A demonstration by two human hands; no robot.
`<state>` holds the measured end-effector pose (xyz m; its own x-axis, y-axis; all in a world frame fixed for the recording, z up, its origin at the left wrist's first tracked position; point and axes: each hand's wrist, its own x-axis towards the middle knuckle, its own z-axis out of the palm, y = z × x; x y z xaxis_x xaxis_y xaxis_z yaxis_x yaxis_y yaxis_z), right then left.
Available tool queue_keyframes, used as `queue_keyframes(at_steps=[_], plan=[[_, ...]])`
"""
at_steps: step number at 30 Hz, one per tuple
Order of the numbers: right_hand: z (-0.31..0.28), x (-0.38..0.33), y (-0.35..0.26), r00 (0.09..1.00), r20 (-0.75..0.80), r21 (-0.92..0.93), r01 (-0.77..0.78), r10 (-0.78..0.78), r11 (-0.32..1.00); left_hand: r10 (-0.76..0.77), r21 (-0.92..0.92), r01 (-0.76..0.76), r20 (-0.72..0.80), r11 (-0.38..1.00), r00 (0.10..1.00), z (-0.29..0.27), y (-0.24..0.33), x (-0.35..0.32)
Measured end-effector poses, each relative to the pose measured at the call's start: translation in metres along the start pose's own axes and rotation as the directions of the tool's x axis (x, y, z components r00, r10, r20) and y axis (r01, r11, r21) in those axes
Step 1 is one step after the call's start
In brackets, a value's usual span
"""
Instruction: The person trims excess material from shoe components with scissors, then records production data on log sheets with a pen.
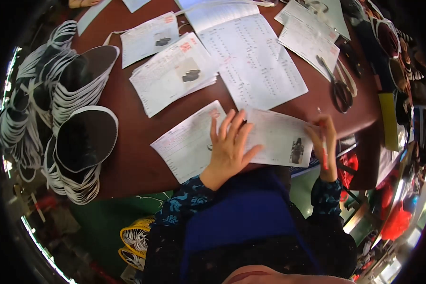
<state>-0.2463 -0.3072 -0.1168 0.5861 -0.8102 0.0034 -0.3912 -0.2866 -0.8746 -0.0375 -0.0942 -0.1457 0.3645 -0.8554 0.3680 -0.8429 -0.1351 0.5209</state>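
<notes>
My left hand (228,149) lies with fingers spread over two printed sheets near the table's front edge. Under its palm is the left sheet (180,142). The right sheet (274,130) carries a small dark shoe picture and sticks out slightly past the edge. At that sheet's right end is my right hand (330,144), slightly blurred, its fingers closed around a red pen (324,160). Whether its fingertips also touch the paper I cannot tell. Just beyond lies an open notebook (262,61) with handwritten rows.
Stacked dark shoe pieces with white edging (85,137) cover the table's left side. A pile of printed sheets (170,75) lies beyond my left hand. Black-handled scissors (341,94) rest at the right beside more sheets (312,40). Another person's hand (83,3) shows at the far left.
</notes>
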Motion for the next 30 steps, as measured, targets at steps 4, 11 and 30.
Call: queue_keyframes(at_steps=[4, 11, 30], plan=[[-0.011, 0.019, -0.048, 0.997, 0.029, 0.442, -0.077, 0.072, 0.894, 0.226, 0.050, -0.224, -0.026, 0.973, 0.974, -0.026, 0.028, -0.015], [0.030, 0.060, -0.086, 0.979, 0.143, 0.603, 0.028, -0.143, 0.797, 0.219, 0.280, -0.199, -0.040, 0.939, 0.975, -0.057, 0.027, 0.010], [0.056, 0.042, -0.012, 0.939, -0.179, -0.043, 0.292, -0.295, 0.955, -0.218, 0.328, 0.150, 0.180, 0.933, 0.959, -0.152, -0.331, 0.137]])
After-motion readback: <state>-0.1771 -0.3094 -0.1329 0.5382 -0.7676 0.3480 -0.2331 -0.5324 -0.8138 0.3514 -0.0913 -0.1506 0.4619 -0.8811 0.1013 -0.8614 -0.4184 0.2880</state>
